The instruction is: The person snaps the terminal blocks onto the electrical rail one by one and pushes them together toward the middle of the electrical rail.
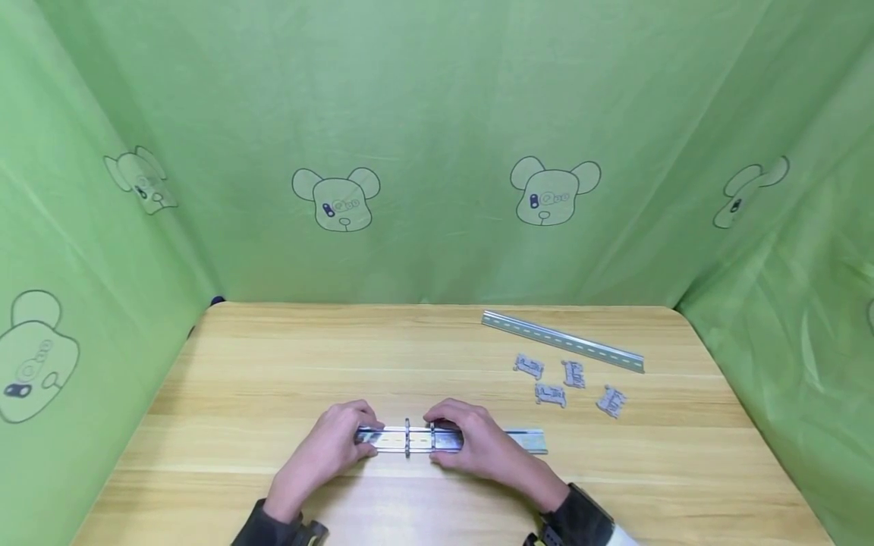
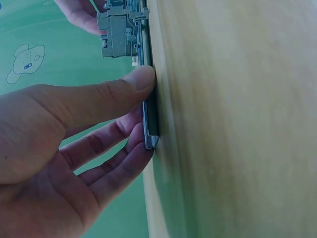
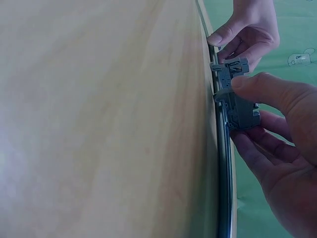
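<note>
A slotted metal DIN rail [image 1: 534,440] lies crosswise near the front of the wooden table. My left hand [image 1: 337,440] grips its left end, thumb on the near edge and fingers on the far edge. Two grey terminal blocks stand upright across the rail between my hands. The left one [image 1: 407,438] is apart from the fingers. My right hand [image 1: 474,444] pinches the right terminal block [image 3: 243,110] between thumb and fingers, with the block seated over the rail. Part of the rail is hidden under the right hand.
A second, longer DIN rail [image 1: 563,341] lies slanted at the back right of the table [image 1: 307,349]. In front of it, several loose grey terminal blocks [image 1: 550,394] lie flat. A green curtain [image 1: 437,250] encloses the back and sides.
</note>
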Tool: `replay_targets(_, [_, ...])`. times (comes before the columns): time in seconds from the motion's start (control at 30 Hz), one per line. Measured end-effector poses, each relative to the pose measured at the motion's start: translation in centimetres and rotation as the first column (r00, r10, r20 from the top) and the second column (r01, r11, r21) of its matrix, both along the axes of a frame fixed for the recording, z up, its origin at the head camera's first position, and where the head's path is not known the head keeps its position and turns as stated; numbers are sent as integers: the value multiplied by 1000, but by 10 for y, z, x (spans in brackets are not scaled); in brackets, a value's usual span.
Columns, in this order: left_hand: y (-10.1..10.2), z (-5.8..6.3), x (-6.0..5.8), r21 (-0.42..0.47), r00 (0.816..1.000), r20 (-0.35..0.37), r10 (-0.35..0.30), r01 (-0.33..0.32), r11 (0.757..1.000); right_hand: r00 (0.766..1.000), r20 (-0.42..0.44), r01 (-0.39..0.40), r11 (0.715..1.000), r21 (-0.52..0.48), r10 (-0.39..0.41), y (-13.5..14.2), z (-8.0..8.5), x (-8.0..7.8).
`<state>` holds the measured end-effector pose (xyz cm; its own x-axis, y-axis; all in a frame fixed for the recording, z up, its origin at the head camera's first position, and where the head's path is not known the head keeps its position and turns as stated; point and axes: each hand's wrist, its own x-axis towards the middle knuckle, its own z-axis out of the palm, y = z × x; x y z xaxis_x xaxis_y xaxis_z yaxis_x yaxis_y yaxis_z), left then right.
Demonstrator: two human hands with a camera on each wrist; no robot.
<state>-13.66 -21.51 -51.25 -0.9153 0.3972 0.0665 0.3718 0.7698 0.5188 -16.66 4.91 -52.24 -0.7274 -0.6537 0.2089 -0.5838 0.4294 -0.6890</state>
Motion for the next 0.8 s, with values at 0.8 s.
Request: replay_targets(0.8, [-1, -3, -1, -5, 1000, -27, -12, 12, 1000, 930, -246, 271, 962, -43, -274, 122, 44, -20])
